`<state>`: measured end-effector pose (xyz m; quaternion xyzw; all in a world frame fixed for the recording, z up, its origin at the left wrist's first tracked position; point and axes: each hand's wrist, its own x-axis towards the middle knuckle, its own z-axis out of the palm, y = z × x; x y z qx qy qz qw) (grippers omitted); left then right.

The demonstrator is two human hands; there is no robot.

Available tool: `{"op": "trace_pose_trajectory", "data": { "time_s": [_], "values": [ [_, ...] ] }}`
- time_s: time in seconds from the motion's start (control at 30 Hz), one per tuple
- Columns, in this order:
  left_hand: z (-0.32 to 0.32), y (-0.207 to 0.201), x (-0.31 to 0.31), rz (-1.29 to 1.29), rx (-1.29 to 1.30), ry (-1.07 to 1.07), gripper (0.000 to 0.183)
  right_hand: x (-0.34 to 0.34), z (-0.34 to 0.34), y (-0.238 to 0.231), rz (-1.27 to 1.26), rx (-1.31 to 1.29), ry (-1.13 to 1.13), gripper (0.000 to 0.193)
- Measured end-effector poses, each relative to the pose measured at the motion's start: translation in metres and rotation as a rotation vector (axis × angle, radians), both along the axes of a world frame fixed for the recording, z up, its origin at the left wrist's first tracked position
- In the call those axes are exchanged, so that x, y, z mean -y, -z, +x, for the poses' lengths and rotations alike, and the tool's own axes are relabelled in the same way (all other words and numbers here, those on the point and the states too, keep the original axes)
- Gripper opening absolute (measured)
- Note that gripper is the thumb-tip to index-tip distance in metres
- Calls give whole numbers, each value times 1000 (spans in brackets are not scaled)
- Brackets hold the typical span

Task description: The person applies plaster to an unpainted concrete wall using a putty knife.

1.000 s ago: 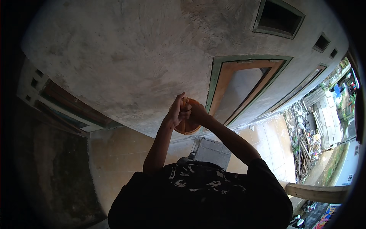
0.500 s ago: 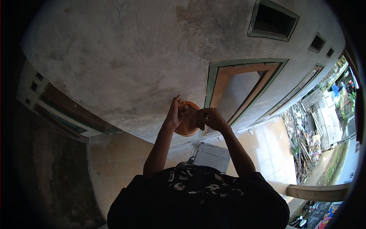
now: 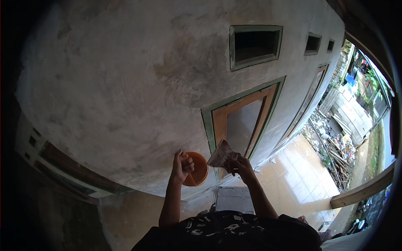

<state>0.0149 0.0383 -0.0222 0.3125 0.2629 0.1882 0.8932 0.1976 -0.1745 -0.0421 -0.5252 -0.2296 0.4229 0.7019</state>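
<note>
An orange bucket (image 3: 199, 170) hangs in front of the plastered wall, low in the middle of the head view. My left hand (image 3: 182, 166) is closed at its left side, fingers wrapped round the handle; the rim shows beside it. To the right of the bucket, my right hand (image 3: 240, 166) pinches a flat, grey-brown, roughly triangular piece (image 3: 222, 154) with a smeared, dirty surface. Its wide end points up and left, near the bucket's rim but apart from it. I cannot tell what it is made of.
A rough grey wall (image 3: 113, 96) fills the view ahead. Set in it are a green-framed vent opening (image 3: 256, 44) and a wooden window (image 3: 220, 125). A grey block-like object (image 3: 234, 200) stands on the tiled floor (image 3: 293, 171). Debris (image 3: 331, 146) lies beyond, at right.
My right hand has come away from the bucket's opening to the right, with the flat piece now showing. The bucket and both hands sit lower in view, and the view has shifted.
</note>
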Motion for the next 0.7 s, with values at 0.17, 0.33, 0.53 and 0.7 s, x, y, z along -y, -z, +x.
{"op": "trace_pose_trajectory", "data": {
  "time_s": [0.17,0.33,0.53,0.7],
  "values": [
    [-6,-5,3,-1,3,0,39,6,10,-33,101,-52,120,25],
    [-8,-14,9,15,-11,9,40,7,55,-92,194,131,187,23],
    [-14,-14,6,27,13,44,41,-1,95,-250,269,652,509,20],
    [-26,-18,8,51,-1,24,42,-21,118,-363,503,1256,764,21]
  ]
}}
